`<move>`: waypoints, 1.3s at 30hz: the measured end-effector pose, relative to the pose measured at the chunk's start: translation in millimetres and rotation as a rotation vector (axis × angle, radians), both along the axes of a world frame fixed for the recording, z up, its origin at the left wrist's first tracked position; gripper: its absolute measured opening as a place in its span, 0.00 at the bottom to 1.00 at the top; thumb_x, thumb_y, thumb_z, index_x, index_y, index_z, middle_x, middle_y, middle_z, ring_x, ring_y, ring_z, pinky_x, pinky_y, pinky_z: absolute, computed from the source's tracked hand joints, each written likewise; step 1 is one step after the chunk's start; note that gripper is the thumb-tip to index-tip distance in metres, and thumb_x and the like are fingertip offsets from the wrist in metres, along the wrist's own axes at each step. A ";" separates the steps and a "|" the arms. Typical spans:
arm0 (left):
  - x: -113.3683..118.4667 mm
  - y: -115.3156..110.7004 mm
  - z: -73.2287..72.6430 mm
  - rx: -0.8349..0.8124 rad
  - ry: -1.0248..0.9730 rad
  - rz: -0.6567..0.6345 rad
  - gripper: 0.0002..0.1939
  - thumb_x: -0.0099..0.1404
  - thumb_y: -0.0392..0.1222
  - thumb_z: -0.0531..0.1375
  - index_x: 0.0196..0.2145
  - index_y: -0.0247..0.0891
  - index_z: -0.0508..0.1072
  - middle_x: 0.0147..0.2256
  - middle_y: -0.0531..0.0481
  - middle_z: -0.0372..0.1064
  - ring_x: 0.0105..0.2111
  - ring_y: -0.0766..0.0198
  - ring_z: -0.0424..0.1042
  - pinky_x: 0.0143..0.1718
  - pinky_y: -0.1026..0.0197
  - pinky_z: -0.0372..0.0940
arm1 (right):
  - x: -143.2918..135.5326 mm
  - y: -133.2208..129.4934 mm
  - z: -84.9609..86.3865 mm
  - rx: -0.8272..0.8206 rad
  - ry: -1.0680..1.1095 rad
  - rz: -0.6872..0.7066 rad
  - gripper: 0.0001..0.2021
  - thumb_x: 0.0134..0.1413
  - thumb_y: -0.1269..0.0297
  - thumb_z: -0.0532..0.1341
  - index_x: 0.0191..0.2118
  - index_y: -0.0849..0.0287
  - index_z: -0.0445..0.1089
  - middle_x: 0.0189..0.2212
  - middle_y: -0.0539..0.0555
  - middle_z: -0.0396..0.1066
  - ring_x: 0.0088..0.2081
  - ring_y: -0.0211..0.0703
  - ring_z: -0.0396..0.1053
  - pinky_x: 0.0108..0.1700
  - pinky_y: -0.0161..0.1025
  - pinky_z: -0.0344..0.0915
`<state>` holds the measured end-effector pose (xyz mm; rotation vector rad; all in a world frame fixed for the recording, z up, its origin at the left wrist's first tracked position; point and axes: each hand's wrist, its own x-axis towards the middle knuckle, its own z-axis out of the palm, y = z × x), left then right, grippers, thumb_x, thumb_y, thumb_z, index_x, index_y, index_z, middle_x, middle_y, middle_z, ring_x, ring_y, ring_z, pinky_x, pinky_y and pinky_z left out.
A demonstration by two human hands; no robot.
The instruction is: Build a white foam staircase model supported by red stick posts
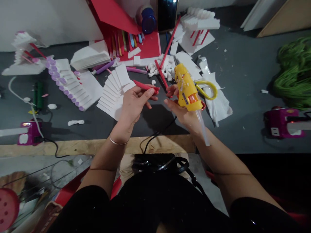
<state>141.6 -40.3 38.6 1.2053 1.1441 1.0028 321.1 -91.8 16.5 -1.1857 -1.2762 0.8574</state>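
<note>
Left hand (132, 105): pinching red roll (143, 85).
Right hand (186, 118): curled round glue gun (186, 85).
Nozzle (176, 60): beyond hands; handling step, apparently, calling for heat kept off fingers.

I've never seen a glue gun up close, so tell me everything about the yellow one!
The yellow glue gun is in the right hand, above the dark table. Its body looks like plastic, dotted with white specks, with a dark label and an orange patch near the back. The nozzle points away from the person. A cloudy glue stick pokes out behind.
</note>
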 end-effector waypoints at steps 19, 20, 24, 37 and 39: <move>7.1 -1.7 -4.4 0.006 -0.024 -0.028 0.22 0.61 0.58 0.75 0.36 0.36 0.77 0.30 0.47 0.83 0.32 0.58 0.86 0.20 0.70 0.70 | -3.9 1.8 -0.7 0.137 -0.178 -0.007 0.09 0.67 0.57 0.66 0.49 0.45 0.67 0.48 0.50 0.80 0.50 0.48 0.81 0.53 0.53 0.80; 7.1 -1.4 -5.2 0.015 -0.024 -0.020 0.23 0.61 0.59 0.75 0.36 0.36 0.77 0.29 0.48 0.82 0.32 0.58 0.86 0.20 0.70 0.70 | -3.7 1.7 -0.5 0.143 -0.182 -0.006 0.09 0.67 0.57 0.66 0.49 0.45 0.68 0.48 0.49 0.80 0.50 0.48 0.81 0.53 0.53 0.80; 6.8 -0.2 -9.2 0.039 -0.023 0.005 0.25 0.59 0.61 0.76 0.34 0.37 0.76 0.26 0.49 0.80 0.28 0.60 0.85 0.20 0.70 0.70 | -2.5 1.9 0.8 0.152 -0.207 -0.009 0.09 0.67 0.58 0.66 0.50 0.45 0.69 0.47 0.50 0.80 0.49 0.49 0.81 0.52 0.53 0.80; 16.4 -3.8 -18.1 0.037 -0.160 0.064 0.26 0.55 0.59 0.78 0.27 0.39 0.71 0.24 0.55 0.76 0.23 0.68 0.77 0.17 0.70 0.66 | -6.2 0.0 2.2 0.185 -0.298 -0.079 0.14 0.66 0.46 0.68 0.45 0.47 0.67 0.40 0.50 0.80 0.39 0.47 0.80 0.38 0.48 0.77; 18.3 -6.0 -16.9 0.023 -0.156 0.061 0.26 0.56 0.59 0.78 0.27 0.39 0.71 0.24 0.55 0.75 0.23 0.68 0.77 0.18 0.70 0.66 | -6.8 0.2 3.5 0.180 -0.314 -0.110 0.15 0.65 0.44 0.68 0.43 0.46 0.67 0.38 0.49 0.80 0.38 0.48 0.80 0.37 0.49 0.77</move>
